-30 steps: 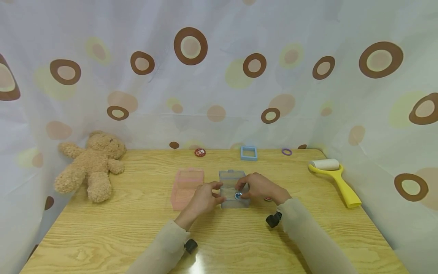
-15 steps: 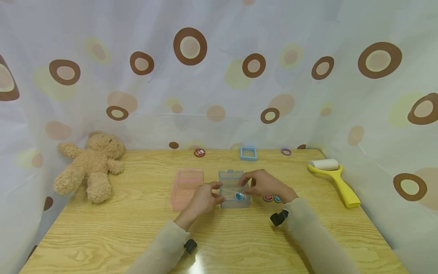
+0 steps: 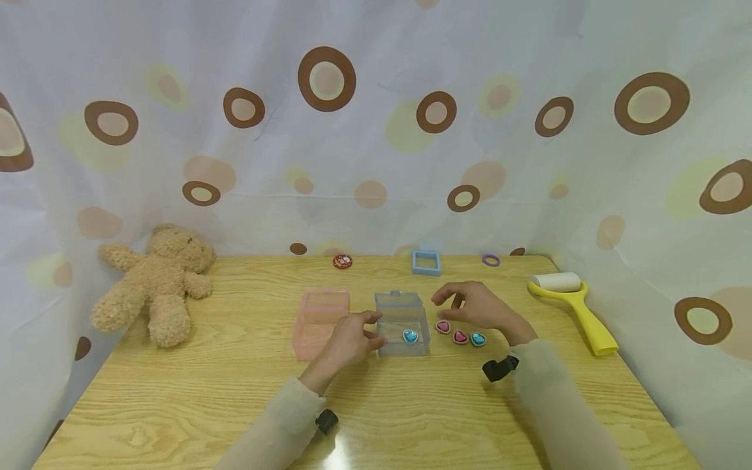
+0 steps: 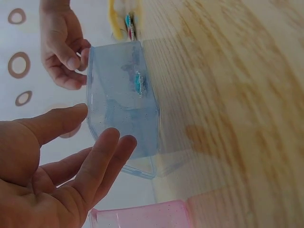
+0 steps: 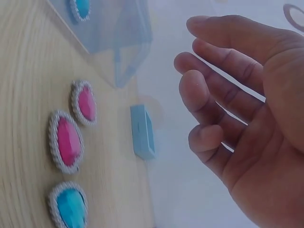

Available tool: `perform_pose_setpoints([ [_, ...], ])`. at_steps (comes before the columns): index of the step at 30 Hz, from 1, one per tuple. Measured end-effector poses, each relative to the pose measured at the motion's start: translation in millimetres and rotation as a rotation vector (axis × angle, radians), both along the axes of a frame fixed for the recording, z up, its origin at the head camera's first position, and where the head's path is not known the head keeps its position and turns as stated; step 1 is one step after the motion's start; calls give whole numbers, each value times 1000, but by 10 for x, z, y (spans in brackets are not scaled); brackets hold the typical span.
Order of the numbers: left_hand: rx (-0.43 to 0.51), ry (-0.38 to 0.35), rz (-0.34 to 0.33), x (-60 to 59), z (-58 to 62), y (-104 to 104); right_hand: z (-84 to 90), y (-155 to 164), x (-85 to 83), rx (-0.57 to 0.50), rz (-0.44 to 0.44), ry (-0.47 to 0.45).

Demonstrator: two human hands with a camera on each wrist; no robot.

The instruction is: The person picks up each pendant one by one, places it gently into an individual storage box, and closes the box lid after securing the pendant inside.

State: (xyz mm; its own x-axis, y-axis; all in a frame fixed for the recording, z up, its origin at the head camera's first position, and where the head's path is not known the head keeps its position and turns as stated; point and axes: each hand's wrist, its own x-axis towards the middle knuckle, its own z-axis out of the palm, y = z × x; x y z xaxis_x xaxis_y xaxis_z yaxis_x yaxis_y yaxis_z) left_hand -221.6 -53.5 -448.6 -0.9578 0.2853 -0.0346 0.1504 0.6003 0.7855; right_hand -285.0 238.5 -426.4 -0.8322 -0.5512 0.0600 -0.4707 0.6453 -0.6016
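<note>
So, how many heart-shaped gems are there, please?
4: a blue gem in the translucent box; two pink gems and another blue gem on the table beside it.

on the table (image 3: 176, 405): left box (image 3: 313, 334) beside right box (image 3: 404, 351); one gem (image 3: 410, 336) inside the latter, three gems (image 3: 461, 337) to its right; badge (image 3: 343, 262), frame (image 3: 425, 271), ring (image 3: 487, 263) at far edge; bear (image 3: 160, 284), left; lint roller (image 3: 580, 303), right.

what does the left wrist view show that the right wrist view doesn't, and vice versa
Only the left wrist view: the left hand, the pink box and part of the yellow lint roller. Only the right wrist view: the blue square frame. Both: the right hand, the translucent blue box with a blue gem inside, heart gems outside it, and the wooden table.
</note>
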Motion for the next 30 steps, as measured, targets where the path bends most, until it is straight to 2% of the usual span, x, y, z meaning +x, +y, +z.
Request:
perform_pose_setpoints([
  [8,0,-9,4,6,8,5,27,235,12,-3,-65,-6],
  [16,-8,-8,2,8,4,10,-84,450,1,8,-93,-41],
  [30,1,-6,-2,8,9,-4,-261,721,105,60,-128,-114],
])
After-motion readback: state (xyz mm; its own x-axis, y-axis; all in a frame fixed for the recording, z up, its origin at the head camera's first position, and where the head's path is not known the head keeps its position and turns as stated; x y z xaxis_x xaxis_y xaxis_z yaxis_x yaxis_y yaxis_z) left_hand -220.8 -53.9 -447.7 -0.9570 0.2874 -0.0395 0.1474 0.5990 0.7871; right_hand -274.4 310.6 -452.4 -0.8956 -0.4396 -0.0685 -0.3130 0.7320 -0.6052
